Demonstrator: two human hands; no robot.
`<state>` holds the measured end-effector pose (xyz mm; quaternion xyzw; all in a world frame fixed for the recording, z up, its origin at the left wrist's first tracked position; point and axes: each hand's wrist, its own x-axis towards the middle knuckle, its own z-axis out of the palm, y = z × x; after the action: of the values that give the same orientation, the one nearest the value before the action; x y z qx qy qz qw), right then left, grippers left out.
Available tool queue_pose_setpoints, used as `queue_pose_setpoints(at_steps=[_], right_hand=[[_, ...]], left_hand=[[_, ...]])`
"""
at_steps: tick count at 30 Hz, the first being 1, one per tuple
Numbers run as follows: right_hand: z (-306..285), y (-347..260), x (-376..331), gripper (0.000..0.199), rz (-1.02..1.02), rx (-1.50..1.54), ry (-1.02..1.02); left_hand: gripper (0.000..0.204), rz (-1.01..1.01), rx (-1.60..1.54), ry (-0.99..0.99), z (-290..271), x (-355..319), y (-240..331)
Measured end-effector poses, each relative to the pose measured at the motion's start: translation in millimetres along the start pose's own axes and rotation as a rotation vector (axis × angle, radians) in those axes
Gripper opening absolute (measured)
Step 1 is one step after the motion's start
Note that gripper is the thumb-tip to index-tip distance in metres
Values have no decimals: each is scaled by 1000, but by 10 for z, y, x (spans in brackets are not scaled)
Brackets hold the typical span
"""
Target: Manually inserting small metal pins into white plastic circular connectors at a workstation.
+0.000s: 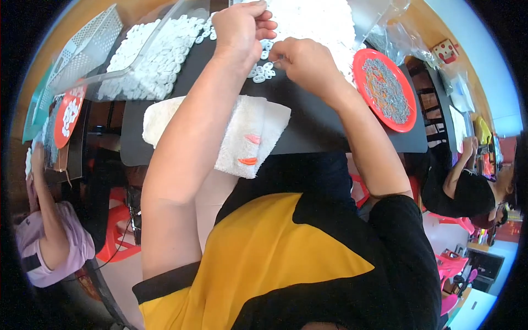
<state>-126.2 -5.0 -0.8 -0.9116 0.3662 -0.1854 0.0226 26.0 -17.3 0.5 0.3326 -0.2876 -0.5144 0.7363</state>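
Note:
My left hand (242,30) is over the far part of the dark table, its fingers curled inward. Whatever it may hold is hidden. Close beside it, my right hand (308,60) pinches thumb and forefinger together; a tiny pale thing shows at the tips, too small to name. Under and between both hands lie several small white oval plastic pieces (259,78) with holes in them. To the right of my right hand, a red plate (407,127) carries a heap of thin grey metal bits (388,91). A folded white towel (269,118) lies at the table's near edge, below my left forearm.
A clear bin (132,71) of white pieces stands at the far left, and a large white heap (319,22) lies beyond my hands. Plastic bags (393,38) lie at the far right. Other people sit at both sides: a lilac sleeve (71,231) left, a black shirt (467,190) right.

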Motion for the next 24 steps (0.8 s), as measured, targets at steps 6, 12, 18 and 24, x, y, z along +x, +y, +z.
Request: queue_pose_setpoints(at_steps=[6,12,18,24], right_hand=[[73,-26,71,17,-38,-75,-50],[82,-28,151,18,-121,-221,-147],[86,3,203,15,-128,-302,-179],[173,4,181,9,-286,-320,-61]], left_hand=[[10,-10,-38,56,72,-93,58],[10,-2,-48,58,55,-120,46],[11,-32,-19,48,117,-128,35],[10,-84,-68,64,34,-62,17]])
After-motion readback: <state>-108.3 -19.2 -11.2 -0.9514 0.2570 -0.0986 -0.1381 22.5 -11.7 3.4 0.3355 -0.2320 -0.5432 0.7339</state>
